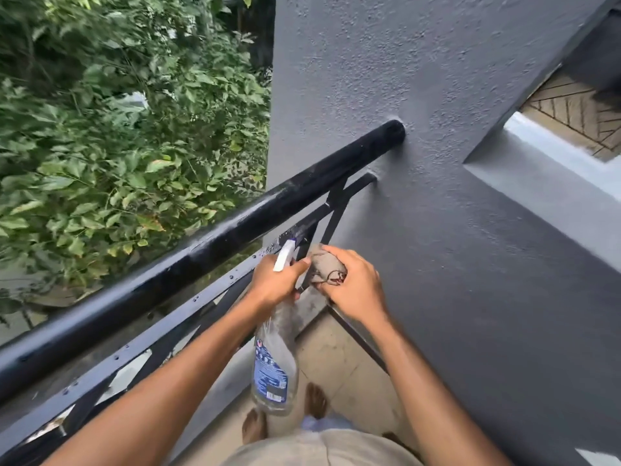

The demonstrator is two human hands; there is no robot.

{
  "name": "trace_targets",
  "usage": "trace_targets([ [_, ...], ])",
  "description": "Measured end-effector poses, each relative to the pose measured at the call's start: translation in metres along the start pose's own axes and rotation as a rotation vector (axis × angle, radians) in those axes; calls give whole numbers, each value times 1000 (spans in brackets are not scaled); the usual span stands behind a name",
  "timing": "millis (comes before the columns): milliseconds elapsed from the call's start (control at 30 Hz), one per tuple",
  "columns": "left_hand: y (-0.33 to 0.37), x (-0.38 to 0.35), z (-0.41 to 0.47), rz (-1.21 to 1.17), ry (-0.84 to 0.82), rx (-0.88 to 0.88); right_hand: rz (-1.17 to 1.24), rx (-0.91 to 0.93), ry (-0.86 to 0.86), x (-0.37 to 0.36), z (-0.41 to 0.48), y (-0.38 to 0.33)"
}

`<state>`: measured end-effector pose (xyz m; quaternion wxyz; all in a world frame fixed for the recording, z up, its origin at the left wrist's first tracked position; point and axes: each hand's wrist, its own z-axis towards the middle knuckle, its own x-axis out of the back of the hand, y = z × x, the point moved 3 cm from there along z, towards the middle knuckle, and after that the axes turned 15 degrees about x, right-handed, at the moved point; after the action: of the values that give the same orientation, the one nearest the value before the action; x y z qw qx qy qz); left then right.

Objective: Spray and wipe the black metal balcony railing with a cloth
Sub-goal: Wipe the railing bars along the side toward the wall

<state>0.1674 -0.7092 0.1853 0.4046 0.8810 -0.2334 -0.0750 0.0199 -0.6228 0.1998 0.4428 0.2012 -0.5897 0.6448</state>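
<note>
Both my hands work just inside the black railing [201, 250]. My left hand [274, 284] is wrapped round the neck of the spray bottle [274, 361], and my right hand [356, 287], close beside it, is bunched round the cloth [327, 269]. Droplets bead the lower bar [215, 290]. The railing ends in a rough grey wall [470, 230]. Pale floor tiles [336, 358] lie underfoot, with green foliage [117, 146] beyond.

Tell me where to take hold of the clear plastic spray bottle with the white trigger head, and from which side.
Take the narrow neck under the white trigger head, from behind the nozzle, as the left hand does. The clear plastic spray bottle hangs body-down, nozzle toward the black metal railing, so a finger can reach the trigger.
</note>
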Motion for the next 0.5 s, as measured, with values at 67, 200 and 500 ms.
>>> trace_targets([
  [67, 6, -8, 2, -45, -36, -5, -16, 2, 1, 4, 7, 6],
  [200, 23, -28, 4, 3, -90, -33, -42, -11, 26, 14, 20, 23],
  [500, 31, -26, 10, -76, -306, 184, -190, 277, -9, 12, 81, 29],
])
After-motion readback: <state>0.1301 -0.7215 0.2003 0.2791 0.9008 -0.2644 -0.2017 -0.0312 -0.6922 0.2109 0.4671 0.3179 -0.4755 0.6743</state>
